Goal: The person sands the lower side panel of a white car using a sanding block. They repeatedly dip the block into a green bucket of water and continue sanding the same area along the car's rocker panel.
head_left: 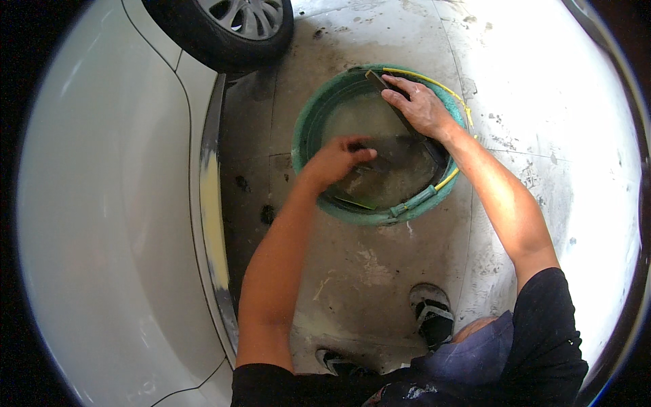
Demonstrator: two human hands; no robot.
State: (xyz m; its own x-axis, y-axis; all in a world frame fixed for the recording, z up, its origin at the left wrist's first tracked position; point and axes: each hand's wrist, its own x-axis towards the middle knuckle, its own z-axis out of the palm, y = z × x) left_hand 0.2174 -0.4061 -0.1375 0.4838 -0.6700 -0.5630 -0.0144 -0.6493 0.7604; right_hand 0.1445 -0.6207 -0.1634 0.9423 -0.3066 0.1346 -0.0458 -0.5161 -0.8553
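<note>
A round green tub (303,122) with murky water (359,115) in it stands on the floor before me. My right hand (426,108) grips a long, narrow dark bar (375,81) that slants across the tub's right side. Its fingers wrap over the bar's upper part, and the lower end runs into shadow by the tub wall. Low over the water is my left hand (337,159), its fingers curled toward the thumb. Something dark shows between them, too blurred to name. A thin yellow-green strip (356,202) lies inside the near edge of the tub.
A yellow hose (434,83) follows the tub's right rim, with a green handle-like piece (413,202) at the near side. Left stands a white car body (115,203) with a yellowish patch (213,217) on its lower edge and a wheel (251,27) beyond.
</note>
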